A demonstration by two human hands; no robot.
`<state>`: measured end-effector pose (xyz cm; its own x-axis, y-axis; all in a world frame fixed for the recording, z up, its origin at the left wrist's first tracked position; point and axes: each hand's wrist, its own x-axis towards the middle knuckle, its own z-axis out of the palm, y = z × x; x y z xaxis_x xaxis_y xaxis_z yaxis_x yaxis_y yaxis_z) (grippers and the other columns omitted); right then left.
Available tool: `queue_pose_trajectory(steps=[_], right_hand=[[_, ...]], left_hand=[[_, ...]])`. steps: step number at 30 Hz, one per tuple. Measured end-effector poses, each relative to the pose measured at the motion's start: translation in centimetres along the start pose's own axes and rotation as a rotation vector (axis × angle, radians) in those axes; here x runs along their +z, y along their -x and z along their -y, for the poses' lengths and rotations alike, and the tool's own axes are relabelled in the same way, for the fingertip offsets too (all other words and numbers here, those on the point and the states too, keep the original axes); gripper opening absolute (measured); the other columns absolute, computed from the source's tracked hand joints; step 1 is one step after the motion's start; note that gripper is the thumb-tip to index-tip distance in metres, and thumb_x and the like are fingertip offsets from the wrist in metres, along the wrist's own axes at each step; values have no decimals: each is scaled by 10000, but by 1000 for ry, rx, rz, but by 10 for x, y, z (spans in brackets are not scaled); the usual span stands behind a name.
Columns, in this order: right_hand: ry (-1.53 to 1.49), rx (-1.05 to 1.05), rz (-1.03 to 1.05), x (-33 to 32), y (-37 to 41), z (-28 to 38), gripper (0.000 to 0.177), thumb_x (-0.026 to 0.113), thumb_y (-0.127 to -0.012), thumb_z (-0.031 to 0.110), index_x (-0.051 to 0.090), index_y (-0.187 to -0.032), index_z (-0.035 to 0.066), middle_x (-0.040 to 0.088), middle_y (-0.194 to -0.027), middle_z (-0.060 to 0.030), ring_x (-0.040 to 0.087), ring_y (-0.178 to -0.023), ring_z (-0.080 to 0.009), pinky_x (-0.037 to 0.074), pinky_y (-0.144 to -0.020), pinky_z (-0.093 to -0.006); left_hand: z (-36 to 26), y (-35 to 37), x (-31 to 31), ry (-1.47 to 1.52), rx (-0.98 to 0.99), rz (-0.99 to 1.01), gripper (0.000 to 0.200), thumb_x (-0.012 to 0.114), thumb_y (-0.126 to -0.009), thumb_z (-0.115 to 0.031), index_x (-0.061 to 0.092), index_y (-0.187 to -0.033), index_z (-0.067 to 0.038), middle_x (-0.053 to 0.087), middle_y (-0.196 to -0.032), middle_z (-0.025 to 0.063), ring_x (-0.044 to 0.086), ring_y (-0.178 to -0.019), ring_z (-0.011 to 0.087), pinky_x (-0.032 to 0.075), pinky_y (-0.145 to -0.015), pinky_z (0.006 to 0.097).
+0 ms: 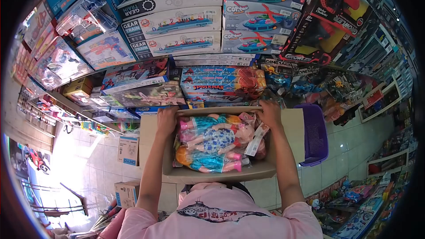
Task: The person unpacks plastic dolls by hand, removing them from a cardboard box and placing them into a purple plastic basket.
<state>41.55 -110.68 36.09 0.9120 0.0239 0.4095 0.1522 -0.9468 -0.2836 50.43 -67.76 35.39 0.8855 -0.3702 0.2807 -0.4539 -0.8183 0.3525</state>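
Note:
An open cardboard box (pixel 208 178) is held in front of my body, its side flaps spread outward. Inside lie several plastic-wrapped dolls; one wears a blue-flowered white dress (pixel 220 138), and another in turquoise (pixel 208 161) lies nearest me. A white label (pixel 256 140) shows at the right of the dolls. My left hand (pixel 167 120) grips the box at its far left corner, fingers closed over the edge. At the far right corner, my right hand (pixel 269 113) is closed on the rim. Parts of the fingers on both hands are hidden.
Ahead, shelves carry Gear Train boxes (pixel 183 22), Copter boxes (pixel 261 20) and Spiderman boxes (pixel 221 84). A purple plastic basket (pixel 315 135) stands right of the box. Small cartons (pixel 128 150) sit on the tiled floor (pixel 104 168) at left. Toys fill low shelves (pixel 363 203) at right.

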Motion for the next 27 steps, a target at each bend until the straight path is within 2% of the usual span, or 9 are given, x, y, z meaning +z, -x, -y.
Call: queue_pose_trajectory(steps=[5, 8, 11, 15, 18, 20, 23, 25, 27], right_hand=[[60, 38, 19, 41, -19, -23, 388, 800, -745, 374, 586, -830, 62, 649, -844, -100, 622, -921, -334, 427, -854, -524], [115, -9, -46, 56, -28, -28, 401, 795, -750, 381, 592, -905, 72, 648, -929, -101, 599, -995, -325, 407, -886, -534], [159, -19, -71, 60, -29, -28, 435, 791, -754, 389, 592, -992, 83, 638, -1045, -101, 574, -1058, -328, 394, -926, -523], [131, 22, -46, 53, -17, -24, 459, 780, -768, 385, 591, -1062, 88, 606, -1148, -96, 541, -1121, -333, 365, -986, -506], [91, 93, 86, 38, -10, -16, 493, 776, -783, 356, 602, -1146, 72, 562, -1264, -119, 509, -1194, -336, 354, -1015, -479], [-86, 29, -48, 33, -4, -12, 481, 769, -791, 291, 595, -1180, 69, 550, -1256, -113, 509, -1182, -344, 356, -1028, -491], [-256, -7, -207, 24, 7, 25, 500, 776, -782, 254, 602, -1213, 68, 567, -1284, -119, 507, -1217, -350, 361, -1050, -494], [-388, -57, -104, 37, 19, 51, 493, 776, -780, 235, 615, -1216, 70, 581, -1273, -134, 524, -1201, -355, 387, -1025, -479], [-520, -112, 3, 54, 36, 70, 487, 775, -779, 216, 627, -1219, 71, 595, -1263, -149, 542, -1186, -359, 414, -1000, -464]], left_hand=[[20, -26, 43, -62, -43, -60, 115, 625, -847, -166, 675, -900, -77, 699, -888, 148, 670, -893, 348, 469, -829, 464], [25, -34, 47, -34, -125, 17, 136, 631, -851, -192, 655, -910, -72, 691, -891, 152, 665, -894, 369, 465, -835, 480], [17, -30, 38, -73, -78, 18, 180, 636, -855, -212, 658, -983, -86, 689, -964, 125, 648, -957, 361, 456, -869, 475], [5, -25, 30, -8, 66, -113, 242, 666, -841, -206, 656, -1057, -98, 649, -1114, 83, 584, -1087, 320, 430, -915, 467], [-11, -15, 22, 130, 112, -217, 263, 682, -832, -192, 657, -1075, -95, 624, -1170, 74, 547, -1142, 309, 418, -937, 468], [-25, -2, 20, 224, 107, -261, 267, 686, -831, -185, 659, -1080, -92, 614, -1191, 76, 532, -1160, 314, 413, -949, 473], [-55, 33, 5, 79, 105, -276, 327, 705, -827, -226, 676, -1127, -98, 595, -1249, 79, 508, -1201, 330, 413, -976, 477], [-59, 54, 5, 165, -21, 1, 404, 736, -809, -288, 689, -1171, -113, 549, -1336, 90, 486, -1236, 343, 420, -996, 481], [-58, 69, 12, 101, -1, 76, 461, 757, -788, -336, 692, -1189, -118, 504, -1403, 99, 475, -1256, 349, 431, -1010, 476]])
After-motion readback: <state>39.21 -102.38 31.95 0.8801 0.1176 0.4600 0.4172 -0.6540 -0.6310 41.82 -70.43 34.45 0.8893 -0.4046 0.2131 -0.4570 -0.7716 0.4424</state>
